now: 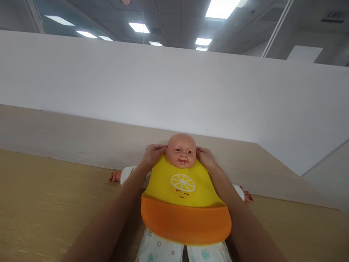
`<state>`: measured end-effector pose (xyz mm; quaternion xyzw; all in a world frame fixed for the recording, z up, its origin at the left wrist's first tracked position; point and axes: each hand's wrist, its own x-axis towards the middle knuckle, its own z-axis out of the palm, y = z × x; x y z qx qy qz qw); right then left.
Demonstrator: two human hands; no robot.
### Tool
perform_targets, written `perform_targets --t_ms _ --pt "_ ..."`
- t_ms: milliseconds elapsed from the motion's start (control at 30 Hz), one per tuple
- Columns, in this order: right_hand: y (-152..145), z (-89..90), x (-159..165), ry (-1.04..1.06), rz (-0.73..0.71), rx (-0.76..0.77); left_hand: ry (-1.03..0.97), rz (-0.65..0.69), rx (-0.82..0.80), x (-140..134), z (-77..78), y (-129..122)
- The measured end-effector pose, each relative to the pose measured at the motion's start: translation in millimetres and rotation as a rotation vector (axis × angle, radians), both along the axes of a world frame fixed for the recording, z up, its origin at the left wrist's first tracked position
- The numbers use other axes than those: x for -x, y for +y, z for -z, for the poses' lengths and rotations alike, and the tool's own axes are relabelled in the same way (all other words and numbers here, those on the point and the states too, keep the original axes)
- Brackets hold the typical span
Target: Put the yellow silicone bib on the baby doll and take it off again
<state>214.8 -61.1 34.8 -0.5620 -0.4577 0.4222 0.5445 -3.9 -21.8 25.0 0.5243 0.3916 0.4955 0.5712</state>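
A bald baby doll (182, 148) sits facing me with its back toward the wall. Over its chest lies a yellow bib (163, 182) with a white citrus slice and a smiling face printed on it. The bib's orange catch pocket (185, 223) spreads across the doll's lap. My left hand (154, 154) is closed on the bib's neck edge, beside the doll's head. On the other side, my right hand (206, 157) grips the neck edge in the same way. The fingertips of both hands and the strap ends are hidden behind the doll's neck.
The doll's arms stretch out sideways, ending in small hands (114, 176) left and right. It wears white patterned clothes (160, 247). Behind stand a beige ledge (81, 138) and a white wall (152, 87), with glass and ceiling lights above. The surface below is tan (54, 203).
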Motion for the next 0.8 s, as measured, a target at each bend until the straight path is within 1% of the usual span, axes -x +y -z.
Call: perform_targets --t_ms 100,200,333,467,567,667,800 --pt "-2.2 -1.9 2.2 0.154 -0.029 0.086 0.068 -0.052 -0.034 0.0 -1.6 1.6" --pt "-2.0 -1.7 2.5 0.166 -0.023 0.11 0.14 -0.055 -0.074 -1.0 -2.4 3.3" --pt "2.5 5.3 1.8 0.095 0.022 0.121 0.291 -0.053 -0.17 -3.1 2.5 8.2" --pt "7.5 16.1 -0.2 0.062 0.035 0.139 0.366 -0.015 -0.192 -3.3 10.6 12.8" --pt "10.2 23.6 -1.4 0.035 0.042 0.156 0.411 -0.004 -0.18 -2.0 15.5 14.4" --pt "12.0 29.4 -1.6 -0.011 0.067 0.153 0.451 -0.006 -0.129 -0.8 21.1 15.7" --pt "11.9 32.2 -1.7 -0.121 0.08 0.155 0.45 0.007 -0.106 -1.5 27.1 17.0"
